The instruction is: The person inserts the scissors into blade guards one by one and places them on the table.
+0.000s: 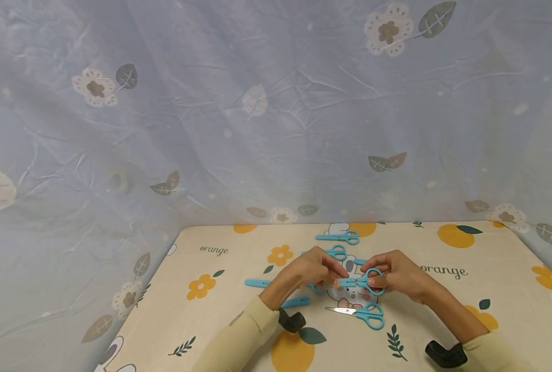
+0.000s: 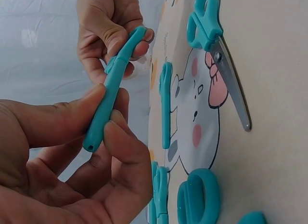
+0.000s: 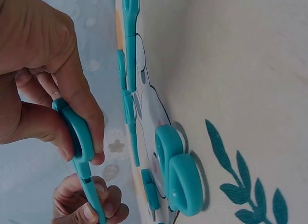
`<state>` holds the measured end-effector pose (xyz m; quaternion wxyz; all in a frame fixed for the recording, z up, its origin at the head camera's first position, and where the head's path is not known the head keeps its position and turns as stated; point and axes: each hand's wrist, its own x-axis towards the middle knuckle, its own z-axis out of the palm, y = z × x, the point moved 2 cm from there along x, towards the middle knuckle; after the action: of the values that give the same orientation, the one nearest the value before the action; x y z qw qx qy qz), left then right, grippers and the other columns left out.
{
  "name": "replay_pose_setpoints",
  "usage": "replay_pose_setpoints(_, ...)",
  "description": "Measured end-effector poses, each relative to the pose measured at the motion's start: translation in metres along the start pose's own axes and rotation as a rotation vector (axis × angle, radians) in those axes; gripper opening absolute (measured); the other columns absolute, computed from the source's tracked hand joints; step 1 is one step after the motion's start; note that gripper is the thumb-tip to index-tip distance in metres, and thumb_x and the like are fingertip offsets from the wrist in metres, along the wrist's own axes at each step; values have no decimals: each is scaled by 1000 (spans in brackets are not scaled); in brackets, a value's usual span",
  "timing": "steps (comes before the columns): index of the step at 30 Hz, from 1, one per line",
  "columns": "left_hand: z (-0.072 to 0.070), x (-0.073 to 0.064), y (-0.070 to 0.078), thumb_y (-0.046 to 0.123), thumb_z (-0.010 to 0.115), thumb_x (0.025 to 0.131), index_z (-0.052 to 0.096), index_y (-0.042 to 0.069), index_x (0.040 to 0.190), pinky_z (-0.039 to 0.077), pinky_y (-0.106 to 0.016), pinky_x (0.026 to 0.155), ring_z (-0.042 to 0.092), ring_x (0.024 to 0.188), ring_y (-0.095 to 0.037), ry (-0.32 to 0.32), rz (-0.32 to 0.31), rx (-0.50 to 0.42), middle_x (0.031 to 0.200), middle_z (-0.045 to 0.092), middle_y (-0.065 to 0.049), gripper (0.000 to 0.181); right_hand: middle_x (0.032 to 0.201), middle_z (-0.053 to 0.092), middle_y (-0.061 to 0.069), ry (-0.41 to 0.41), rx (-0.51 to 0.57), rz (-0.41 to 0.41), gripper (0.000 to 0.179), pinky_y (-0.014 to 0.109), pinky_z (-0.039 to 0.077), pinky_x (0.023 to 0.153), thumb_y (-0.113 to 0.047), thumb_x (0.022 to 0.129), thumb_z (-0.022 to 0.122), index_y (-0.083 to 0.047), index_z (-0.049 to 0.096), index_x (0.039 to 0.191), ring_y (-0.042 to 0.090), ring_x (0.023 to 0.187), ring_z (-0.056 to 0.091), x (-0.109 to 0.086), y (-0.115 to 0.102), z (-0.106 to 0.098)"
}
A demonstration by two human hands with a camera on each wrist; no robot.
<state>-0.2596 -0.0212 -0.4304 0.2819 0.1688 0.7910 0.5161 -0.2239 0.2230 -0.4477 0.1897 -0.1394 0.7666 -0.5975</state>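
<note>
In the head view my left hand (image 1: 319,266) and right hand (image 1: 398,274) meet over the printed rabbit, both on one pair of blue scissors (image 1: 374,281). My right hand pinches the handle loops (image 3: 83,135) between thumb and fingers. The left thumb and fingers grip the blue blade cover (image 2: 104,113), which sits over the blades and hides them. The scissors are raised above the table, cover end toward the left. Just below them lies another pair of scissors (image 1: 370,314) with its metal blade (image 2: 232,82) bare.
Covered scissors (image 1: 338,237) lie at the back, with another pair (image 1: 338,251) nearer my left hand. A handle (image 1: 317,289) shows partly behind the left hand. Two loose blue covers (image 1: 257,283) (image 1: 297,301) lie around the left forearm. A patterned cloth (image 1: 238,341) covers the table; curtains surround it.
</note>
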Motion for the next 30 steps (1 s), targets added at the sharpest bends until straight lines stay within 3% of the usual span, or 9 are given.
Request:
replay_pose_setpoints(8, 3, 1, 3, -13, 80, 85, 85, 2, 100, 50, -24, 60, 69, 76, -8, 18, 47, 76, 86, 80, -2, 22, 83, 78, 3, -28, 45, 42, 45, 37, 67, 77, -3, 99, 75, 22, 59, 133, 16, 79, 77, 2, -1, -1)
replay_pose_setpoints(18, 3, 5, -2, -8, 81, 87, 86, 8, 100, 42, -26, 54, 61, 69, -11, 41, -11, 66, 87, 79, -2, 22, 89, 79, 14, 51, -45, -16, 35, 36, 66, 73, 3, 96, 74, 18, 66, 126, 18, 77, 77, 3, -2, 3)
replay_pose_setpoints(30, 10, 5, 1, -16, 81, 81, 86, 2, 93, 52, -22, 63, 67, 79, -10, 81, 19, 69, 86, 80, -3, 22, 88, 81, 9, 34, 4, 36, 39, 36, 66, 73, 1, 97, 75, 21, 63, 129, 17, 77, 77, 3, 2, 2)
